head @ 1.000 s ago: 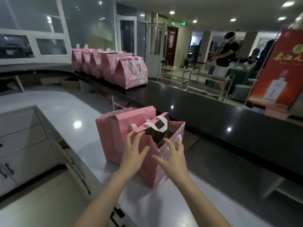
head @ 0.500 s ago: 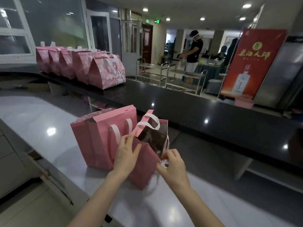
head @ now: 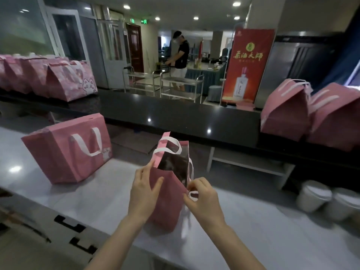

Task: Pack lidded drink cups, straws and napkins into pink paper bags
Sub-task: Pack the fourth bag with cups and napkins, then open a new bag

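Both hands are on the nearest pink paper bag, which stands upright on the pale tabletop, close in and roughly centred; probably parked there so it can be loaded from above. Left hand lies against the bag's near-left panel, fingers spread and pointing up toward the rim, thumb angled out over the front face; it looks like bracing and spreading, not a full clamp. Right hand is curled at the bag's right edge, fingertips pinched together on what looks like the lower white handle loop or the bag edge; can't tell which. Hands are apart, one each side, forearms coming in low from the near edge; my read is they're pulling the mouth open. The mouth gapes and the interior is dark, contents not discernible. White lidded drink cups sit at far right of the tabletop, well apart from the bag, not packed. A second pink bag stands to the left, further back, handle hanging down its face. No straws or napkins visible. On the raised dark counter beyond: a row of closed bags at left, two more at right, likely finished ones staged clear of the work area.
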The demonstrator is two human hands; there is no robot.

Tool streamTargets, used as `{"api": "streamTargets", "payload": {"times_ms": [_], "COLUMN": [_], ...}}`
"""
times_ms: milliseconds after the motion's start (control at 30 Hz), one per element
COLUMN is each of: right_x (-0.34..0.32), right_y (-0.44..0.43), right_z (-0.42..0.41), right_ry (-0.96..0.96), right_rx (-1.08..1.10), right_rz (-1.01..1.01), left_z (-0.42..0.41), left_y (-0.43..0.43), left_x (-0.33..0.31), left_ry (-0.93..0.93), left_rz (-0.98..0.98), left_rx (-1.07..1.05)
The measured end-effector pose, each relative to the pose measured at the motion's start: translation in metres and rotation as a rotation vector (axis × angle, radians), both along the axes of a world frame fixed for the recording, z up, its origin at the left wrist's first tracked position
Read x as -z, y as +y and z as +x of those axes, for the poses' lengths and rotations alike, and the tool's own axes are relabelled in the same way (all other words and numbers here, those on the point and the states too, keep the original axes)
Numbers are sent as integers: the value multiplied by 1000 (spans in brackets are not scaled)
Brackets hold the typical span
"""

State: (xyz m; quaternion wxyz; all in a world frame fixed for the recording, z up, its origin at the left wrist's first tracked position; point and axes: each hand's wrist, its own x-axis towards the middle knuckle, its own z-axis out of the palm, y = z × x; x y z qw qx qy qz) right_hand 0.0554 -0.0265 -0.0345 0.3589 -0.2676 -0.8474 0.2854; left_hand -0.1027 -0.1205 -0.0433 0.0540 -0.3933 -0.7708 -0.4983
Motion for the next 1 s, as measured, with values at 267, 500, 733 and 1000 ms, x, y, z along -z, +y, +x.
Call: {"api": "streamTargets", "payload": {"times_ms": [267, 500, 733, 1000], "right_x": [-5, -9, -5, -21], "right_y": [31, 66, 107, 153], "right_z": [158, 254, 298, 313], "right_ry": [30, 60, 13, 177], "right_rx": [222, 420, 412, 363], "right_rz": [15, 39, 80, -113], "left_z": [138, 211, 240, 242], "left_y": [55, 112, 166, 210], "left_x": [1, 2, -18, -58], "left_ry": [-37, -38, 18, 10], "left_rz": [7, -54, -88, -156], "left_rx": [222, 424, 475, 738]}}
